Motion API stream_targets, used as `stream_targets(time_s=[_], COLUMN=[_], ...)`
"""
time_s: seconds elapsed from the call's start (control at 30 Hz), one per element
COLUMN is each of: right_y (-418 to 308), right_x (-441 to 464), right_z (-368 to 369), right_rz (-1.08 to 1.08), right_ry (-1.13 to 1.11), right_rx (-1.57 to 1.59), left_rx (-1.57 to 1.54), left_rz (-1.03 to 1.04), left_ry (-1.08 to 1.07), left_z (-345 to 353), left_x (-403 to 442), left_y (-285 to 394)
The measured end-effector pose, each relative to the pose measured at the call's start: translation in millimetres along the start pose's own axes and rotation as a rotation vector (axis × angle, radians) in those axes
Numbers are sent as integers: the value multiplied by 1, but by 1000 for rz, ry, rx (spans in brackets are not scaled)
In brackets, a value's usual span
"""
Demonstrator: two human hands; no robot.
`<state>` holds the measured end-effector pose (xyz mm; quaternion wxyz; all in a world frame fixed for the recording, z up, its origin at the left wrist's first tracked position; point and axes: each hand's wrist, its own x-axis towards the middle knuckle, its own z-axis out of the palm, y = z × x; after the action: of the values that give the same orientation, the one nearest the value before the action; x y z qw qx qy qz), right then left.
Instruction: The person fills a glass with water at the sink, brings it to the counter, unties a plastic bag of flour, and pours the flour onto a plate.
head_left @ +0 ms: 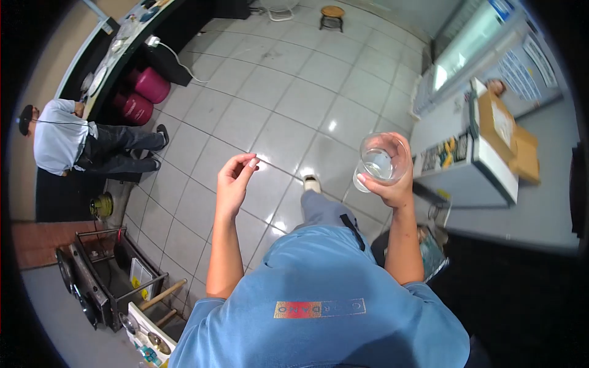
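Observation:
My right hand [399, 178] is wrapped round a clear drinking glass [375, 161]. I look down into its round mouth, and it tilts a little to the left. Whether there is liquid in it I cannot tell. My left hand [236, 181] is raised over the floor at the left of my body, apart from the glass. Its thumb and fingers are curled together in a pinch, and nothing shows between them.
A person [67, 135] stands by the long counter [116, 55] on the left, with pink gas cylinders [150, 86] under it. A metal-framed stove [110, 276] is at lower left. On the right stand a white cabinet [472, 184] and cardboard box [497, 126]. A stool [332, 12] is ahead.

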<state>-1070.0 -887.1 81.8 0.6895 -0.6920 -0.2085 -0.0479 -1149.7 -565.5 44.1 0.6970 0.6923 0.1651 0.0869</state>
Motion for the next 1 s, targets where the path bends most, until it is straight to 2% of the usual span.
stream_targets(time_s=[0.17,0.27,0.43,0.57,0.73,0.8,1.0], right_y=[33,59,126,185,201,207,274], right_x=[186,283,411,505,642,690,833], right_z=[49,88,172,238,314,335,395], right_rz=[-37,-16,-13,6,18,23,-53], right_ry=[-84,-152,-238,-249,-224,-189,-157], right_rx=[-26,41,127,97,114,104,-16], left_rx=[85,9,-124,-159,-183,-125,-223], left_rz=[0,49,-106,-109,-75,-23,0], left_ry=[164,248,402,362,398,342,275], left_z=[-39,-65,-116,-168,-226,-245,-282], left_x=[124,187,307,436,611,672,829], left_y=[44,59,31,14,60,88,123])
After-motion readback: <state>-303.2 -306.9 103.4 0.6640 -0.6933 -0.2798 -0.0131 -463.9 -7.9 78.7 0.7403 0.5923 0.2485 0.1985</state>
